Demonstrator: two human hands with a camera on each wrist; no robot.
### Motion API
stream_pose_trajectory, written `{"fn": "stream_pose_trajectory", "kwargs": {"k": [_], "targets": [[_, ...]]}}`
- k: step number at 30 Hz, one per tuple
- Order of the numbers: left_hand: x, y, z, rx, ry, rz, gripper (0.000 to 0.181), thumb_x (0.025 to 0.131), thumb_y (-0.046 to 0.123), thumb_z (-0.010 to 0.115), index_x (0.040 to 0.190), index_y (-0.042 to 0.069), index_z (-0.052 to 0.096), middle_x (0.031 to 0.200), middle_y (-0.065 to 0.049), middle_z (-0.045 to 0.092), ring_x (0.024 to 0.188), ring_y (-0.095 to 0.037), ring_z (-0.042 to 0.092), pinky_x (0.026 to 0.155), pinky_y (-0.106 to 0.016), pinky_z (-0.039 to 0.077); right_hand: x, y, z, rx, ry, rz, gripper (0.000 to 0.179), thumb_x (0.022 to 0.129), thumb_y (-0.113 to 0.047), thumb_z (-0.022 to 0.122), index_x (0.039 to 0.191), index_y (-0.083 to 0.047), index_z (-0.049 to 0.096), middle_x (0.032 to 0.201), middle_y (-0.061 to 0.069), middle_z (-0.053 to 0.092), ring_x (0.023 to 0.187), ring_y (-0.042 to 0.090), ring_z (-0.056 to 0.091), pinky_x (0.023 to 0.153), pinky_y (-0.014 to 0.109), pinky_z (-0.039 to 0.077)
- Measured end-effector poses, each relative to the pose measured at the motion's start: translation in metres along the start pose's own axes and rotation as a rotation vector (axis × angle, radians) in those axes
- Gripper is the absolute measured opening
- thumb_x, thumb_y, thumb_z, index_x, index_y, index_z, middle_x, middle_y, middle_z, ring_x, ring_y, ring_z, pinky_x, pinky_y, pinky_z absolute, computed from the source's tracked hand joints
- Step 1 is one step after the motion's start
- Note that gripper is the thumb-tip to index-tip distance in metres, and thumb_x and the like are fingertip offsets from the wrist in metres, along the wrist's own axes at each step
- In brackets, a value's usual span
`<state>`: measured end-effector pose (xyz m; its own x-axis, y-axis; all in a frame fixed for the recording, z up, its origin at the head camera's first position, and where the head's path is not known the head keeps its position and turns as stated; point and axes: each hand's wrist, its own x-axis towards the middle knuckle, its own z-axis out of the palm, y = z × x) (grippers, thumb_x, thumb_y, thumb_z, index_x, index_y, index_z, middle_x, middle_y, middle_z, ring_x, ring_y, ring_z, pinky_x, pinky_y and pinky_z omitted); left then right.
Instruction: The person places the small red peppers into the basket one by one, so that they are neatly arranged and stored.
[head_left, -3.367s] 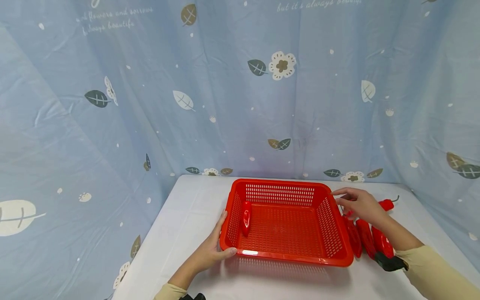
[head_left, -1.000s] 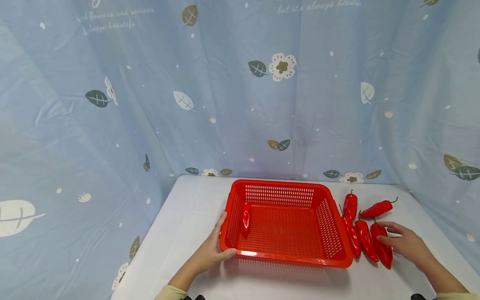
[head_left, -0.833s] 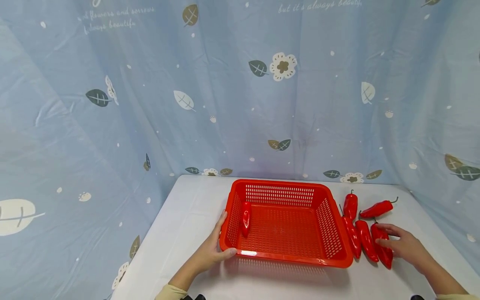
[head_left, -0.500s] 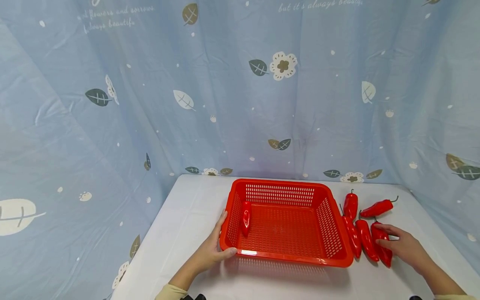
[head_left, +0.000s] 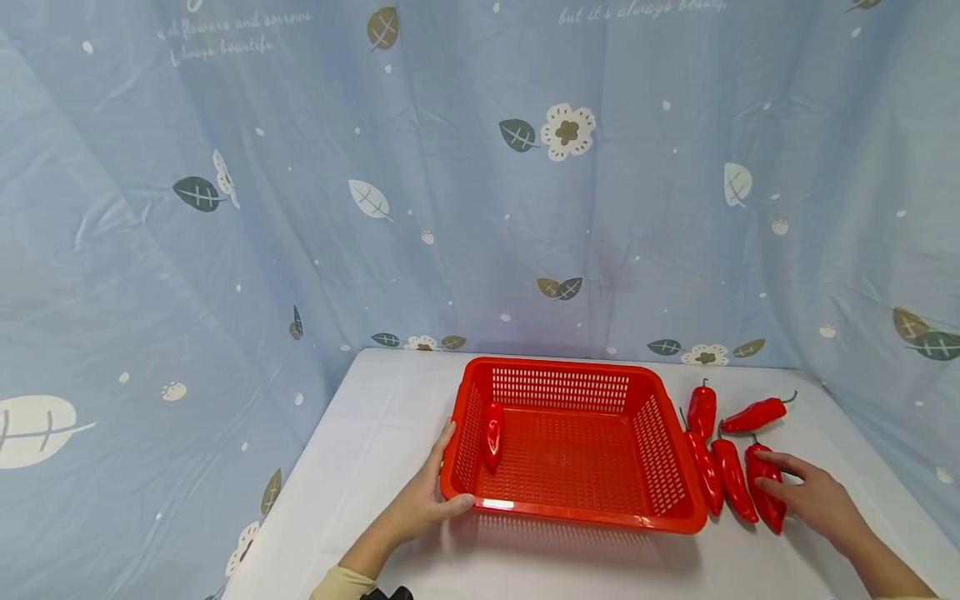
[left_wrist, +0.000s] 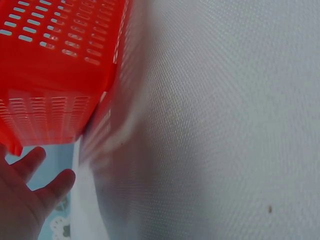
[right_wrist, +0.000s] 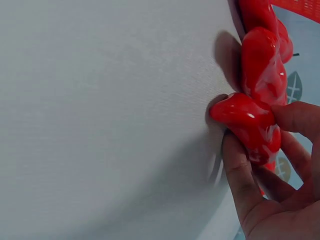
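Observation:
My left hand (head_left: 420, 500) rests at the near left corner of a red plastic basket (head_left: 558, 523), its thumb along the front rim and its fingers against the left side. In the left wrist view, two straight fingers (left_wrist: 55, 187) hang just off the basket wall. One long red pepper (head_left: 492, 437) lies inside by the left wall. To the right of the basket, my right hand (head_left: 817, 500) pinches the rightmost red pepper (head_left: 767, 496) between thumb and fingers. The right wrist view shows this pepper (right_wrist: 250, 125) low over the white surface, seemingly touching it.
Several more red peppers lie right of the basket: one (head_left: 702, 412) at the back, another (head_left: 753, 415) slanted, one (head_left: 705, 475) against the basket wall, one (head_left: 733, 482) beside it. A blue curtain (head_left: 450, 208) stands behind the white table (head_left: 352, 467).
My right hand has moved from the basket's right rim, rightward and nearer, to the rightmost pepper. It has taken hold there and shifted the pepper very slightly. The left hand and basket are unmoved.

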<state>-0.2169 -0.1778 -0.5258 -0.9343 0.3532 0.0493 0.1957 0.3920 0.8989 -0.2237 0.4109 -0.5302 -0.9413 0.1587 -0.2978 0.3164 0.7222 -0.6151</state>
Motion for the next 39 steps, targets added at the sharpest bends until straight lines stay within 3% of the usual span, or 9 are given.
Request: {"fn": "stream_pose_trajectory", "kwargs": {"k": [14,33,39], "targets": [[0.001,-0.002,0.0,0.008,-0.002,0.012,0.109,0.085,0.036,0.077,0.164,0.037,0.002,0.171,0.004,0.001,0.153,-0.034,0.02,0.112,-0.057,0.037,-0.002,0.007,0.003,0.024,0.032,0.011,0.087,0.089,-0.039,0.077,0.148,0.009,0.035,0.135,0.045,0.038,0.112,0.056,0.051,0.072,0.043,0.062],[0.0,-0.001,0.0,-0.004,0.003,0.005,0.108,0.085,0.036,0.078,0.163,0.04,0.004,0.17,0.01,0.002,0.154,-0.03,0.019,0.113,-0.056,0.037,-0.013,-0.02,-0.003,-0.016,0.077,-0.102,0.079,0.092,-0.038,0.074,0.147,0.008,0.04,0.137,0.043,0.043,0.107,0.051,0.057,0.073,0.043,0.062],[0.001,-0.002,0.0,-0.004,0.004,0.022,0.108,0.085,0.035,0.078,0.164,0.036,0.004,0.171,0.004,0.001,0.154,-0.033,0.019,0.112,-0.058,0.037,-0.015,-0.03,-0.004,-0.003,0.084,-0.121,0.077,0.093,-0.034,0.074,0.149,0.007,0.039,0.138,0.043,0.041,0.106,0.05,0.058,0.074,0.044,0.062]]}}
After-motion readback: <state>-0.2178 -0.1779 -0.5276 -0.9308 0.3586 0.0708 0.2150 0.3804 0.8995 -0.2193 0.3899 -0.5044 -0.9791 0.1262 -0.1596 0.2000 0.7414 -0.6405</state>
